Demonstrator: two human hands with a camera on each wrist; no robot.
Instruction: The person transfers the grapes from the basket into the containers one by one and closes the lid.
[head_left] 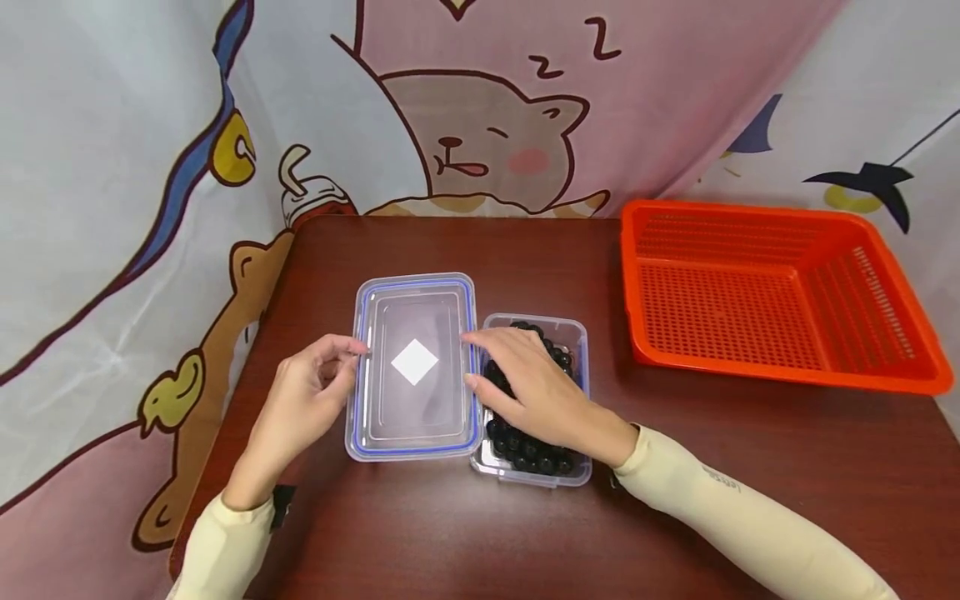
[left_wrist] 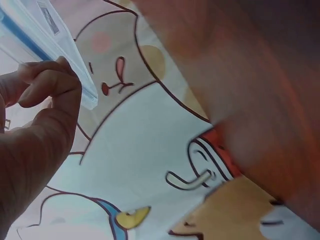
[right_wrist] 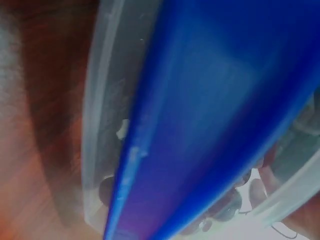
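Note:
A clear plastic lid (head_left: 438, 417) with a blue sealing ring and a white diamond-shaped label is held flat between both hands. At its left edge my left hand (head_left: 311, 392) pinches the rim with thumb and fingers; the left wrist view shows the same grip on the lid (left_wrist: 82, 85). My right hand (head_left: 536, 387) has thumb and index finger at the lid's right edge, its palm above a clear plastic box (head_left: 583, 400). Dark, round, shiny grape-like fruits (head_left: 528, 450) fill that box. The lid overlaps the box's left rim in the head view.
An orange-red plastic basket (head_left: 633, 292) with perforated walls stands at the right on the brown table (head_left: 420, 533). A cartoon-printed cloth (head_left: 480, 125) hangs behind and at the left side. A blurred blue band (right_wrist: 210, 100) covers much of the right wrist view.

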